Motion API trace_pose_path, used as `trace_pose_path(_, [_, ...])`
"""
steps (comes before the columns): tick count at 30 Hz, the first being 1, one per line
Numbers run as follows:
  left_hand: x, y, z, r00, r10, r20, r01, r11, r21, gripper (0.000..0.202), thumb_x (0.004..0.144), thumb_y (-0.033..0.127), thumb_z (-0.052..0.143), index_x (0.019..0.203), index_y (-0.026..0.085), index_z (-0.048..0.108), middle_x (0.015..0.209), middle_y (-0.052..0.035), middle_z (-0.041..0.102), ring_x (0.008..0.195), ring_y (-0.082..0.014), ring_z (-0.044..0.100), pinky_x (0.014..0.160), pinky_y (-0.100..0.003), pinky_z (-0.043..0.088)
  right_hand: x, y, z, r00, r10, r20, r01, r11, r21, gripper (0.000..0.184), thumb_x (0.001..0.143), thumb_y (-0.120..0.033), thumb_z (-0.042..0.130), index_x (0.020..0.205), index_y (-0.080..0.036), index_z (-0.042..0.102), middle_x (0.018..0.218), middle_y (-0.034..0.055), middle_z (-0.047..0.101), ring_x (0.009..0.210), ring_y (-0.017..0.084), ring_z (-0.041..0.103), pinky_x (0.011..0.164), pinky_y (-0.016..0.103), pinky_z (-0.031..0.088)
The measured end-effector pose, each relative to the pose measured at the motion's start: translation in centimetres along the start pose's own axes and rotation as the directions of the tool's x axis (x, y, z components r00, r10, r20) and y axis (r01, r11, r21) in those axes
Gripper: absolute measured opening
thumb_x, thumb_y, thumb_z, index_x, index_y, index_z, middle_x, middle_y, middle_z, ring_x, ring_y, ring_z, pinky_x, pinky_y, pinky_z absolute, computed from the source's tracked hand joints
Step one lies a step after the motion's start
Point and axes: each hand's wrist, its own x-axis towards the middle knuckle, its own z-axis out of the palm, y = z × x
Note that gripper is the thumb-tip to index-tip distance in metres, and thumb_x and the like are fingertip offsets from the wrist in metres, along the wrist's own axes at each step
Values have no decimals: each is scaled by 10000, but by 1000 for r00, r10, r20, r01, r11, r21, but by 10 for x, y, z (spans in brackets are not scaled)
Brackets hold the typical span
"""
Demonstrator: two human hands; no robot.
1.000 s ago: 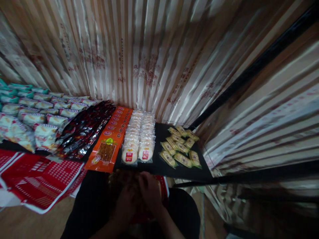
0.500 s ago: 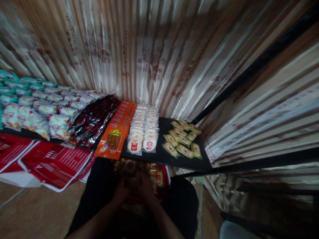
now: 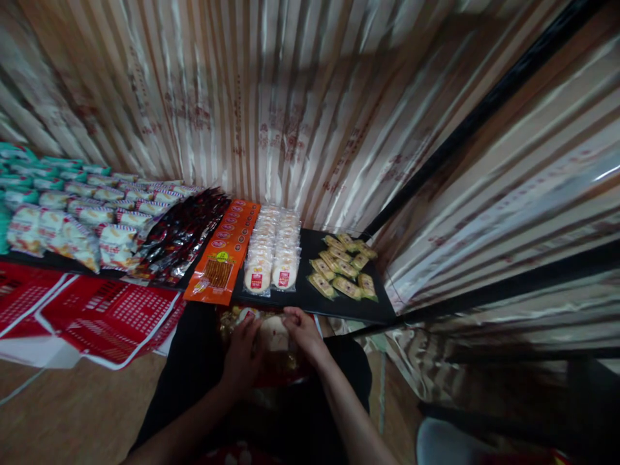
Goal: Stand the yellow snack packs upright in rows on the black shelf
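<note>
Between my two hands, low over my lap, is a pale round rice cracker packet (image 3: 274,334) in clear wrap. My right hand (image 3: 306,332) is closed on its right edge, thumb and fingers pinching the wrap. From the other side my left hand (image 3: 242,352) bends its fingers round the packet's left part; dim light blurs its exact grip. Under the hands sits a red basket (image 3: 287,380) between my knees, holding gold-wrapped snacks (image 3: 225,326). Just ahead, two rows of similar rice cracker packets (image 3: 285,274) lie overlapped on a black shelf (image 3: 300,302).
Left of the crackers lie an orange snack packet (image 3: 213,278), dark red packets (image 3: 179,236), and white and green bags (image 3: 116,242). Small yellow-green packets (image 3: 346,268) lie on the right. Red baskets (image 3: 111,316) stand below left. Black bars (image 3: 465,135) and a striped curtain (image 3: 217,84) border the shelf.
My hands have risen from the dark basket and spread apart, with the pale packet now showing between them. The view has shifted slightly; the shelf goods lie as before.
</note>
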Motion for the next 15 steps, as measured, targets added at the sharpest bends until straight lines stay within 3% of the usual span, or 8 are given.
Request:
trace_pose_path(3, [-4, 6, -2, 983, 170, 69, -167, 985, -48, 404, 799, 295, 509, 1187, 180, 505, 1338, -124, 423, 1249, -233, 387, 1018, -439, 365, -3, -12, -6, 1000, 11, -12, -10, 996, 88, 357, 628, -320, 599, 951, -166, 606, 544, -81, 494, 467, 77, 427, 457, 191, 316])
trace_pose_path(6, [-5, 9, 0, 965, 245, 89, -236, 967, -99, 426, 786, 247, 500, 1204, 170, 487, 1324, -128, 450, 1240, -226, 403, 1013, -436, 374, -8, -19, -6, 999, 28, -35, -24, 993, 114, 287, 623, -308, 607, 876, -172, 622, 600, -50, 557, 514, 90, 479, 472, 195, 356])
trace_pose_path(8, [-3, 13, 0, 980, 188, 67, -178, 975, -135, 363, 817, 221, 422, 1163, 171, 520, 1244, -121, 530, 1179, -214, 469, 995, -435, 391, -12, -23, -4, 998, 58, -29, -54, 991, 126, 235, 630, -326, 629, 816, -183, 623, 640, -32, 588, 533, 93, 507, 464, 188, 370])
trace_pose_path(11, [5, 22, -4, 997, -8, 76, 23, 978, -206, 333, 841, 287, 368, 1079, 172, 571, 1112, -108, 617, 1058, -221, 558, 935, -421, 434, -15, -25, -4, 990, 137, 26, -140, 970, 198, 274, 678, -438, 633, 792, -190, 618, 659, -16, 603, 506, 79, 524, 440, 172, 376])
trace_pose_path(15, [15, 35, -15, 967, -218, 136, 251, 913, -320, 362, 797, 351, 374, 1025, 160, 582, 980, -88, 672, 920, -230, 614, 843, -381, 474, -17, -27, -5, 983, 166, 79, -182, 942, 283, 394, 709, -558, 588, 812, -180, 619, 634, -2, 606, 453, 66, 522, 405, 159, 342])
